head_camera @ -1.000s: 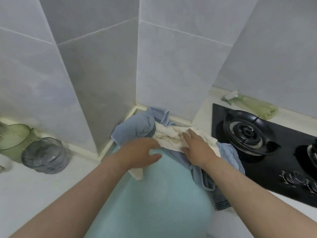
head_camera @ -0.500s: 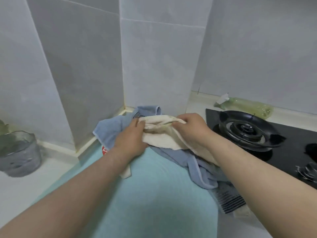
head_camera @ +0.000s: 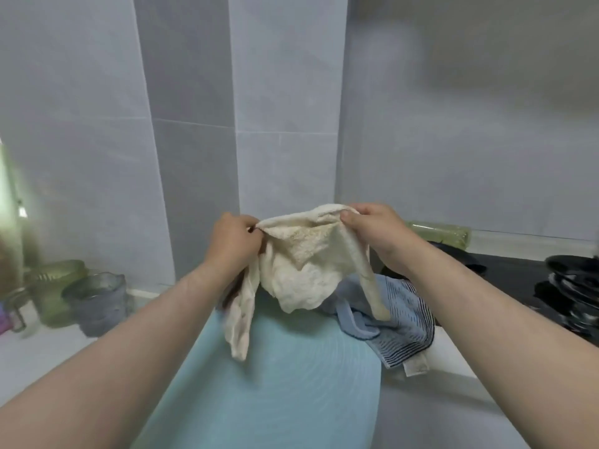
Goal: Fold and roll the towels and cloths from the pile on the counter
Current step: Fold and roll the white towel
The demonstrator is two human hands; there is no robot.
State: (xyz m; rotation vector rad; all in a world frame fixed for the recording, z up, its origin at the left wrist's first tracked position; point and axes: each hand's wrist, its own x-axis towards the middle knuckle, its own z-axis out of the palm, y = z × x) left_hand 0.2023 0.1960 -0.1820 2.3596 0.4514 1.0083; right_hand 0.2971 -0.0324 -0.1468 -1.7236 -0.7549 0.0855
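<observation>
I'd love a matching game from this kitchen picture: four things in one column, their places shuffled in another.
Things: 1 cream terry cloth; 2 blue striped towel; 3 grey glass jug; 4 pale green plastic bottle.
Places: A along the wall beyond the right hand; B held up between left hand and right hand; C standing far left; D crumpled at the far edge of the turquoise mat.
Pairs: 1-B; 2-D; 3-C; 4-A.

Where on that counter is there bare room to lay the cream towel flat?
The teal mat lies bare in its near half, below the hanging cream towel. The white counter in front of the glass jugs is free too. Crowded: the blue cloth pile at the mat's far right, the stove beyond.
</observation>
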